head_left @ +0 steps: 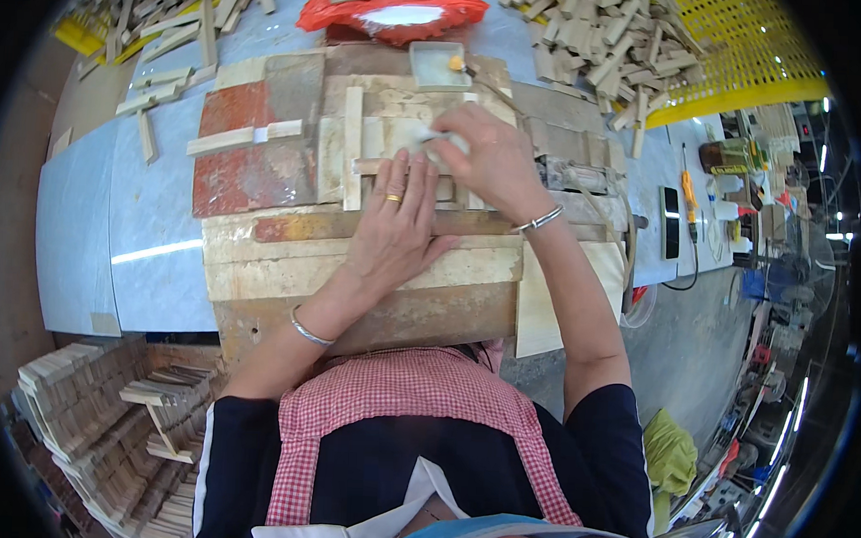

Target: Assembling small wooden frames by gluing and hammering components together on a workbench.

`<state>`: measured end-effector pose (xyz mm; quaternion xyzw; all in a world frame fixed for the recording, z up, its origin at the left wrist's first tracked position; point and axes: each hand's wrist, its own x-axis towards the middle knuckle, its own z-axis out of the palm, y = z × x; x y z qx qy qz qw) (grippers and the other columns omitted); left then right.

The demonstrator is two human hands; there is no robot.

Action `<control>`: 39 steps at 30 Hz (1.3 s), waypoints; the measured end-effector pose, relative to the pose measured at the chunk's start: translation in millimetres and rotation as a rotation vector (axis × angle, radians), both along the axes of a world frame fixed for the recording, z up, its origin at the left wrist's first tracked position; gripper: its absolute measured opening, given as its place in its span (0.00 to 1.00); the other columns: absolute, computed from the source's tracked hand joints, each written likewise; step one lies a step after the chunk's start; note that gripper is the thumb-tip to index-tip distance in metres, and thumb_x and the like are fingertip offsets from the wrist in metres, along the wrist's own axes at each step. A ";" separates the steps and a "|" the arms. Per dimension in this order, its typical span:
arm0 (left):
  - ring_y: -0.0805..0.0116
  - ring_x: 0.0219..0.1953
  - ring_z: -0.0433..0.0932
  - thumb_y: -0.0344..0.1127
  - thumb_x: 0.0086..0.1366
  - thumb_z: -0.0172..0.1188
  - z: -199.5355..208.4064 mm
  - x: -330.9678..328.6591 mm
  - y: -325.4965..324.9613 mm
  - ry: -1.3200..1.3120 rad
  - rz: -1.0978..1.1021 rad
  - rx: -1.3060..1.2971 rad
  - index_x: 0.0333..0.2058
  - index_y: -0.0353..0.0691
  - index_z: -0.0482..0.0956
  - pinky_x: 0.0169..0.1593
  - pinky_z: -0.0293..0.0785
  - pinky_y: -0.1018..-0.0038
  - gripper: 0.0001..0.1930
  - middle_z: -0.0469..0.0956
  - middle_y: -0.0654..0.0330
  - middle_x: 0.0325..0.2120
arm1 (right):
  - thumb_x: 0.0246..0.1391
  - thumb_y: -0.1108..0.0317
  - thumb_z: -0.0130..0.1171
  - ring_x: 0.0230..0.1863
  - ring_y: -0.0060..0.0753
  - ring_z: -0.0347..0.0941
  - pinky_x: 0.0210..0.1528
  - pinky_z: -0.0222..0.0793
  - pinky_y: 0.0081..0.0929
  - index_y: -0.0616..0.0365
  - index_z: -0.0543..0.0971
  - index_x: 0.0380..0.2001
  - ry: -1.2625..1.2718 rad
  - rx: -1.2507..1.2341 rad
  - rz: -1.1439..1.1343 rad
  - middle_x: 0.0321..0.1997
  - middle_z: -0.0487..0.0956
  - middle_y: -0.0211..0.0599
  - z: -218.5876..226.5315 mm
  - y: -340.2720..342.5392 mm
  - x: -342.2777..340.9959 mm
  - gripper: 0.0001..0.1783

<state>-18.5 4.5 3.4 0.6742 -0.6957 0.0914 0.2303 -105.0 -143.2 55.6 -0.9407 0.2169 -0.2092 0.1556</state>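
in the head view, the left hand (394, 216) is lying flat, fingers straight and together, holding nothing, resting over a crosswise wooden strip (368, 166) that is meeting a longer wooden strip (353, 143). the right hand (499, 162) is pinching a small whitish thing (424, 135), blurred, just beyond those fingertips.

A red-checked apron (407, 391) covers a navy shirt (366, 475).

Grey floor (684, 335), glowing tube lights (800, 405)
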 end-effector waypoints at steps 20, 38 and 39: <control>0.42 0.62 0.60 0.54 0.55 0.61 -4.5 0.6 4.1 0.067 -0.020 0.016 0.56 0.21 0.63 0.65 0.55 0.55 0.42 0.62 0.37 0.58 | 0.54 0.66 0.61 0.39 0.35 0.75 0.42 0.69 0.29 0.61 0.78 0.38 -0.176 0.060 -0.685 0.38 0.79 0.38 -14.6 33.0 -197.5 0.12; 0.46 0.58 0.65 0.57 0.55 0.60 2.9 0.4 1.6 -0.035 0.006 0.015 0.56 0.26 0.64 0.62 0.59 0.58 0.41 0.66 0.41 0.54 | 0.50 0.68 0.57 0.38 0.44 0.75 0.43 0.70 0.35 0.55 0.76 0.46 0.320 0.164 -0.804 0.38 0.77 0.47 -68.9 -68.6 -377.9 0.18; 0.45 0.58 0.65 0.57 0.55 0.59 1.9 1.9 1.4 -0.028 -0.009 0.012 0.56 0.26 0.64 0.62 0.59 0.58 0.41 0.66 0.41 0.54 | 0.50 0.68 0.57 0.38 0.44 0.75 0.43 0.70 0.35 0.55 0.76 0.46 0.319 0.150 -0.784 0.38 0.77 0.47 -69.9 -71.0 -380.9 0.18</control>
